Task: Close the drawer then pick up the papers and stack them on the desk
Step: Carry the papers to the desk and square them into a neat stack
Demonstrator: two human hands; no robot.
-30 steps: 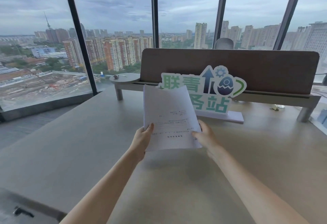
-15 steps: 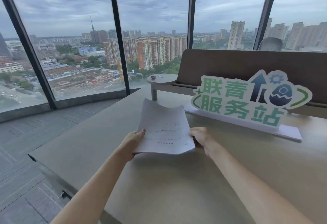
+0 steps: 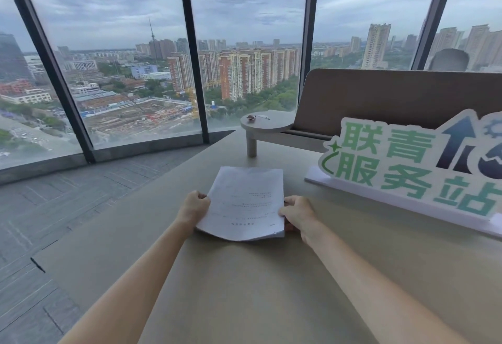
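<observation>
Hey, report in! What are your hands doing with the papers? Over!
Left hand and right hand grip papers, low over desk. Nothing blocking.

Print on papers [image 3: 244, 202] too small to read. Fingers of left hand [image 3: 193, 206] and right hand [image 3: 296, 214] tucked under sheet edges, unseen. Sign [image 3: 413, 164] cut off at right edge. Small items on round shelf [image 3: 267, 122] too tiny to identify.

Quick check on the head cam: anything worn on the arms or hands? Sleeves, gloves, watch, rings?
Nothing visible. Both forearms are bare right down to the frame edge, with no sleeves in view. The left hand and right hand show no gloves, watch, bracelets or rings on the sides facing the camera.
</observation>
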